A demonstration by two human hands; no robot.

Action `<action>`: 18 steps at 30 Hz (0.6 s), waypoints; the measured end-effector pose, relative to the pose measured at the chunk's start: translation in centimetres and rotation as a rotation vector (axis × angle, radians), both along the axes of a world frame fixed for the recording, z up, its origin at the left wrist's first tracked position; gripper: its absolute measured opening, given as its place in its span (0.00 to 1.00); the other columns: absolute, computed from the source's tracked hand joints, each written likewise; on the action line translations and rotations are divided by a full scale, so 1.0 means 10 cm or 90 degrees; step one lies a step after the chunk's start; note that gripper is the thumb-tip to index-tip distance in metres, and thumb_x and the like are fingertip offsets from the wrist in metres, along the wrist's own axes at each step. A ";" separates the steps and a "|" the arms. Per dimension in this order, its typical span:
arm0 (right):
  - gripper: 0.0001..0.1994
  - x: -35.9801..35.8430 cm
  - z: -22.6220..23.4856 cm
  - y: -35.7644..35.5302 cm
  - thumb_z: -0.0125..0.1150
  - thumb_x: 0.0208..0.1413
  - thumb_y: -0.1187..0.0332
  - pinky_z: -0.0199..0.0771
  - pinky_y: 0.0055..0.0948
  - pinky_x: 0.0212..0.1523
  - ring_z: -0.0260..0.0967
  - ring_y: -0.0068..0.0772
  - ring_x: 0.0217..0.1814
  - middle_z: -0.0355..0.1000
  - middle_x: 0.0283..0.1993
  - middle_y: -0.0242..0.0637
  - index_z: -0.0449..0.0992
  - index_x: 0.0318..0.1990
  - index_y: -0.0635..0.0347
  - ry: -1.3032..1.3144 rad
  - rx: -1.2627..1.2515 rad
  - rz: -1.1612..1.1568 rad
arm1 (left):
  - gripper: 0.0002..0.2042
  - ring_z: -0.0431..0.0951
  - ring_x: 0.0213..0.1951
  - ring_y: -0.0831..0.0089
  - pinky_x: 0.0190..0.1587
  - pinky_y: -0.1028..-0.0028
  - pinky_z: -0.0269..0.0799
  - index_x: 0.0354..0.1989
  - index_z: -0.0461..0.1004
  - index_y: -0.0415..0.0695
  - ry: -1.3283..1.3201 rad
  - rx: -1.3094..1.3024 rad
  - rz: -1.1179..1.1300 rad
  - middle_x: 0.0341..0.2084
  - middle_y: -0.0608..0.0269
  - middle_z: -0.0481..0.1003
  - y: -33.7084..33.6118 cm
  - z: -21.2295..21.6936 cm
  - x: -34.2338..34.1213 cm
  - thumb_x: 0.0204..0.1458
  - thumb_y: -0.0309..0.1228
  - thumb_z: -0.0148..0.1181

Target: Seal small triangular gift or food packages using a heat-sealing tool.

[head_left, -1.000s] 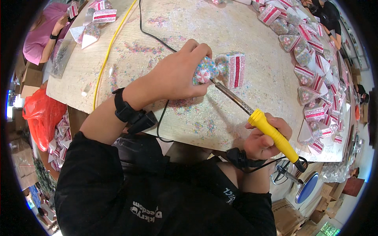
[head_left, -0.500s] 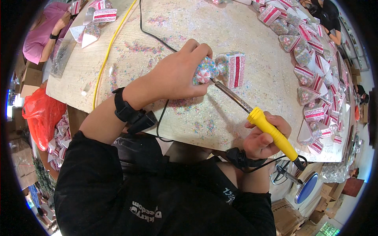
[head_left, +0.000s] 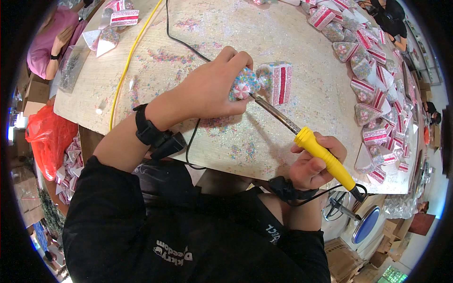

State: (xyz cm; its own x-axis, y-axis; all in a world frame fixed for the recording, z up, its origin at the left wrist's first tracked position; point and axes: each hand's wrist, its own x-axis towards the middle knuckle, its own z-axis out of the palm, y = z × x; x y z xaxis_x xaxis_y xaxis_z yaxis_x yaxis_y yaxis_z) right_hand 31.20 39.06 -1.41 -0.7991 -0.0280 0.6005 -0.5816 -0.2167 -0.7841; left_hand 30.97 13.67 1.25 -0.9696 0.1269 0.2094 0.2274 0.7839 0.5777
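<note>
My left hand (head_left: 214,87) is closed around a sprinkle-covered cake-slice ornament (head_left: 246,79) with a pink-and-white swirl candy on its face. My right hand (head_left: 317,162) grips the yellow handle of a soldering iron (head_left: 325,158). The iron's metal shaft slants up to the left, and its tip meets the ornament beside the swirl candy; whether it presses in or just touches, I cannot tell. Right behind the held piece stands another cake-slice ornament (head_left: 281,85), glittery pink and white with a red stripe. My fingertips on the far side of the held piece are hidden.
Many cake-slice ornaments (head_left: 375,89) are heaped along the table's right side, with several more (head_left: 107,40) at the far left. A yellow cable (head_left: 126,70) and a black cord (head_left: 177,37) cross the sprinkle-strewn table (head_left: 207,151). A red plastic bag (head_left: 45,137) hangs at left; a blue stool (head_left: 365,225) stands lower right.
My hands, the ornament and the soldering iron keep almost the same pose; the whole view has shifted slightly. At the far left, the person in pink has lowered a hand.
</note>
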 end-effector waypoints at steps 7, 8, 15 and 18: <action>0.32 0.01 0.02 0.02 0.65 0.55 0.42 0.73 0.25 0.26 0.71 0.33 0.27 0.69 0.35 0.45 0.66 0.47 0.65 -0.017 0.014 0.002 | 0.29 0.75 0.44 0.45 0.45 0.56 0.74 0.54 0.63 0.45 0.040 -0.020 -0.015 0.45 0.47 0.66 0.00 -0.01 0.01 0.44 0.39 0.67; 0.32 0.01 0.03 0.02 0.65 0.55 0.41 0.73 0.24 0.26 0.70 0.32 0.26 0.69 0.35 0.45 0.66 0.48 0.65 -0.021 0.016 0.008 | 0.29 0.75 0.44 0.44 0.45 0.56 0.74 0.54 0.63 0.46 0.038 -0.023 -0.014 0.45 0.47 0.66 0.00 -0.01 0.01 0.44 0.39 0.68; 0.32 0.00 0.03 0.02 0.64 0.55 0.41 0.72 0.24 0.27 0.70 0.30 0.26 0.69 0.33 0.43 0.66 0.48 0.64 -0.040 0.023 0.020 | 0.29 0.71 0.51 0.46 0.51 0.58 0.72 0.53 0.64 0.43 -0.001 -0.011 -0.012 0.49 0.48 0.66 0.02 0.00 0.01 0.42 0.36 0.67; 0.31 0.00 0.03 0.01 0.64 0.55 0.42 0.72 0.24 0.27 0.70 0.31 0.26 0.69 0.33 0.43 0.66 0.48 0.64 -0.035 0.023 0.031 | 0.29 0.71 0.51 0.45 0.52 0.59 0.72 0.53 0.64 0.43 0.005 -0.014 -0.013 0.49 0.47 0.65 0.01 0.00 0.02 0.42 0.36 0.67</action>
State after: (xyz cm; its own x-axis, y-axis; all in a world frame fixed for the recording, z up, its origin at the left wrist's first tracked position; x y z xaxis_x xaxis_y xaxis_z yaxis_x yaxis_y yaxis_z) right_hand 31.21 39.21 -1.08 -0.8283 -0.0890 0.5532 -0.5263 -0.2152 -0.8226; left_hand 31.15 13.80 1.25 -0.9653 0.1508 0.2133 0.2472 0.7914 0.5591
